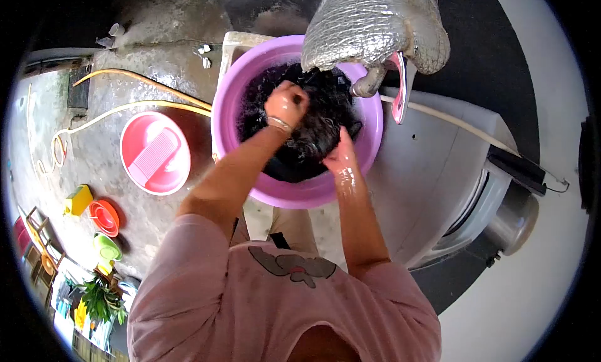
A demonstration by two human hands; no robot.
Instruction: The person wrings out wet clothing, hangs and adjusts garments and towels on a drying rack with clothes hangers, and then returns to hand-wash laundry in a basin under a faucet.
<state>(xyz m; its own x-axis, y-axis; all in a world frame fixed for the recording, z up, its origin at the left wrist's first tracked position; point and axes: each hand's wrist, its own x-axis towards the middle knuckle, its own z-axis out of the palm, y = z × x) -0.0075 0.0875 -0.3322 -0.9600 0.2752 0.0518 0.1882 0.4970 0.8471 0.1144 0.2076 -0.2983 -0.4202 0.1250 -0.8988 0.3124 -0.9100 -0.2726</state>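
A large purple basin (220, 127) in front of me holds dark wet cloth (310, 130) in water, with some suds along the left side. My left hand (288, 104) is closed in a fist over the cloth near the basin's middle, and folds of it run to the fingers. Lower and to the right, my right hand (341, 154) is wet and grips the near right edge of the cloth. Its fingertips are partly hidden. A band circles my left wrist.
A foil-wrapped tap (369, 30) with a red-edged lever (399, 90) overhangs the basin's far right rim. A grey-white surface (426, 168) lies to the right. Leftward are a yellow hose (150, 103), a pink basin (133, 168) with a pink washboard (154, 157), and a red basin (104, 217).
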